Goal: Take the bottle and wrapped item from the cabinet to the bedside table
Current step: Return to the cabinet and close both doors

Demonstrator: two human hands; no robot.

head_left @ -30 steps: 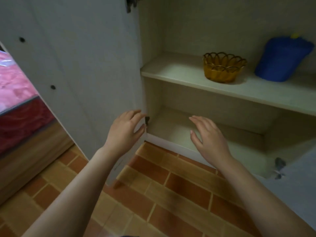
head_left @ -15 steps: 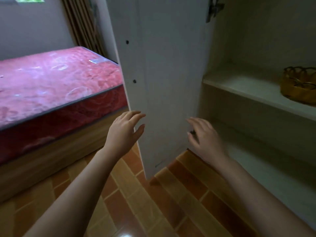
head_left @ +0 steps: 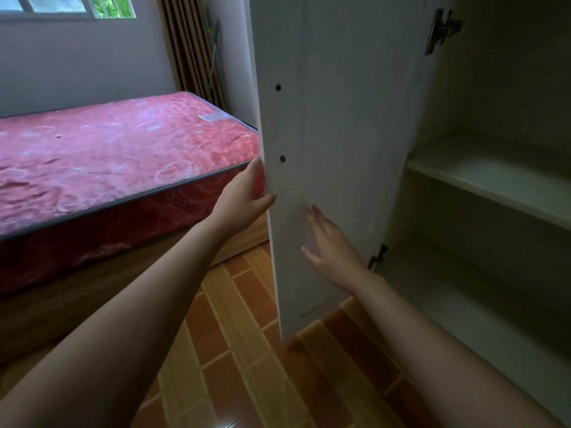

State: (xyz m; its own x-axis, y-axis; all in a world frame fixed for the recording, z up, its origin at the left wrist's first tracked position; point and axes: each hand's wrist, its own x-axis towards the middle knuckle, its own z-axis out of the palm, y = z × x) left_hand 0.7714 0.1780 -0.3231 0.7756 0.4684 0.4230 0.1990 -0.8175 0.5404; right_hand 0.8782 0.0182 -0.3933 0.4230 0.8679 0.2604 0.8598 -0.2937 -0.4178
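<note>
Hands meet a tall white cabinet door [head_left: 333, 149]: left hand [head_left: 244, 199] clamps its free edge, thumb in front; right hand [head_left: 330, 245], fingers spread, rests on the inner face. Bottle and wrapped item are out of view; pale cabinet shelves [head_left: 482, 183] stand right.

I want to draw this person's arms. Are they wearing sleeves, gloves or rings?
No. Both forearms are bare right up to the bottom of the picture, with no sleeves showing. The left hand and the right hand have no gloves, and I can see no rings, watch or bracelet on them.
</note>
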